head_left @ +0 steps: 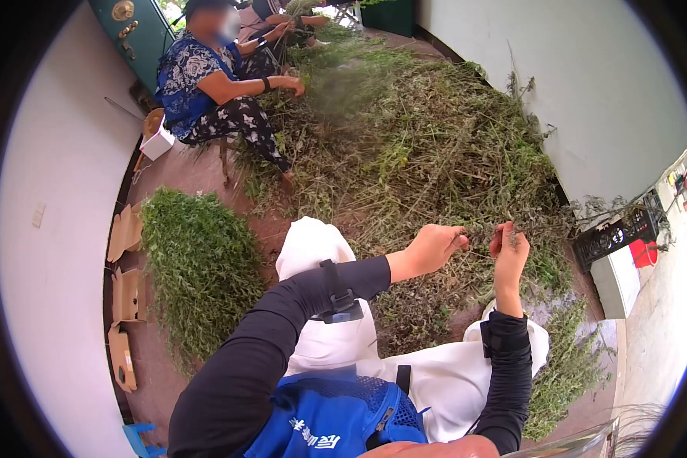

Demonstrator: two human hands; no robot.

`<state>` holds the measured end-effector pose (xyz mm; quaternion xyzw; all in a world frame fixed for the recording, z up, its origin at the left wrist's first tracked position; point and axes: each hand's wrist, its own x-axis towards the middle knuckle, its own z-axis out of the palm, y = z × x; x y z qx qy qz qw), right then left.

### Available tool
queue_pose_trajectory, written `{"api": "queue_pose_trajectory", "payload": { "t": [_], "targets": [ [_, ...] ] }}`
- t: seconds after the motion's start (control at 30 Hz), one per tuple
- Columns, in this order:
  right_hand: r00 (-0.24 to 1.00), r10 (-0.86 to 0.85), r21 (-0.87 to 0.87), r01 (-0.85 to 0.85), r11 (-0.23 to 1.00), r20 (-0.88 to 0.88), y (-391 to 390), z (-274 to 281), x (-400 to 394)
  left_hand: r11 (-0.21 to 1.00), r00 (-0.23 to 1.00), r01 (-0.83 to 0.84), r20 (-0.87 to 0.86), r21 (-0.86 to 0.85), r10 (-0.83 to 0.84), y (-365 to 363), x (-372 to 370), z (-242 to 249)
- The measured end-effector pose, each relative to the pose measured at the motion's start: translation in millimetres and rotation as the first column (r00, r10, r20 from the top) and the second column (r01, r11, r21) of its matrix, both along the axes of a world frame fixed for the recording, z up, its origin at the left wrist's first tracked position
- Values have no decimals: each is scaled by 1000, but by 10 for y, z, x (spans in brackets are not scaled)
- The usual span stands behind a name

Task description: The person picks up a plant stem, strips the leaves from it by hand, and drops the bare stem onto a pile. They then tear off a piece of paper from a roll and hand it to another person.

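Note:
My left hand [433, 250] reaches forward over the plant pile, its fingers closed on a thin, dark plant stem [477, 233]. Close beside it, my right hand [510, 256] is raised with its fingers pinched on the same leafy stem, as far as I can see. The fingertips partly hide the stem, and its ends blend into the plants behind. Beneath and beyond both hands spreads a large heap of cut plants [427, 160], green mixed with dried brown stalks.
A dense green bundle [198, 267] lies at the left, and more greenery [565, 374] at the right. Cardboard boxes [128, 296] line the left wall. A co-worker [206, 84] sits at the back left, with another person behind. A black crate [618, 233] and white box [617, 282] stand right.

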<state>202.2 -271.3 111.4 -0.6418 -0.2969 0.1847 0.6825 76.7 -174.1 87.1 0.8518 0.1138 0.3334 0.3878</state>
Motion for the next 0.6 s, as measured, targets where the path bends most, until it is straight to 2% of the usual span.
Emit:
{"api": "queue_pose_trajectory", "payload": {
  "t": [0.03, 0.1, 0.13, 0.17, 0.2, 0.23, 0.37, 0.4, 0.5, 0.6],
  "targets": [
    [1000, 13, 24, -12, 1000, -27, 21, -21, 17, 1000, 1000, 0, -3, -1, 0, 6, 8, -17],
    [998, 23, 42, -21, 999, -60, 65, -31, 9, 957, 999, -11, -41, -288, -1, 3, 39, -77],
    [999, 9, 58, -6, 998, -51, 97, -23, -25, 927, 1000, -3, -11, -374, -1, -12, 73, -101],
    [999, -10, 70, 13, 997, -45, 103, -21, -25, 923, 1000, 2, -18, -384, -10, -11, 97, -127],
    [996, 37, 7, -38, 999, 86, 85, -62, 5, 890, 997, -12, -72, -455, -23, 2, 105, -136],
    [991, 65, -15, -64, 998, 119, 85, -95, 17, 851, 991, -27, -128, -524, -47, 8, 116, -152],
    [977, 35, -89, -17, 996, 208, 115, -112, -20, 789, 959, -31, -241, -614, -150, 116, 177, -295],
    [986, 11, -54, -2, 999, 164, 124, -99, -41, 803, 955, -40, -258, -595, -144, 133, 191, -274],
    [984, 4, -66, 7, 998, 176, 125, -99, -38, 816, 941, -108, -322, -568, -100, 151, 205, -192],
    [987, -20, -23, 24, 999, 160, 141, -136, -45, 738, 959, -56, -242, -673, -148, 180, 247, -219]
  ]
}}
